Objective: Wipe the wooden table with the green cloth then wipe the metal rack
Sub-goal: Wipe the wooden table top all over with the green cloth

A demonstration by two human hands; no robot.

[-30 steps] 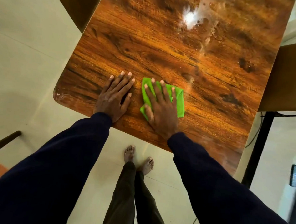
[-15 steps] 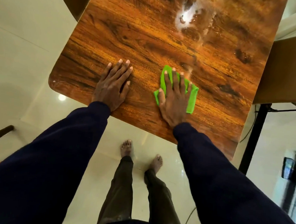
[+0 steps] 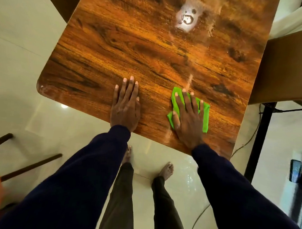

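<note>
Head view, the only 1 I have. 1 wooden table (image 3: 149, 54) fills the upper middle of the frame, its rounded near corner at centre left. 1 green cloth (image 3: 205, 116) lies flat on the table near its lower edge, right of centre.

2 hands are in view, both palm down on the wood. The left hand (image 3: 125, 110) rests bare on the table at frame centre, its fingers (image 3: 130, 86) straight and pressed close together, holding nothing. The right hand (image 3: 188, 122) lies on top of the cloth, just right of the left hand and apart from it; its 4 fingers (image 3: 186, 102) are straight and slightly spread, and the thumb lies along the cloth's left edge. Green shows beyond the fingertips and along the right side of the hand.

1 bright wet patch (image 3: 186, 19) glints at the top middle of the table, and 1 pale streak (image 3: 189, 81) runs down from it toward the cloth.

2 dark blue sleeves (image 3: 76, 180) reach in from the bottom of the frame. 2 bare feet (image 3: 167, 169) stand on the pale tiled floor (image 3: 21, 41) below the table edge. 1 brown cardboard box (image 3: 285, 67) sits at the right edge, with 1 black metal frame (image 3: 259, 135) beneath it. 2 dark wooden bars (image 3: 32, 166) cross the lower left.
</note>
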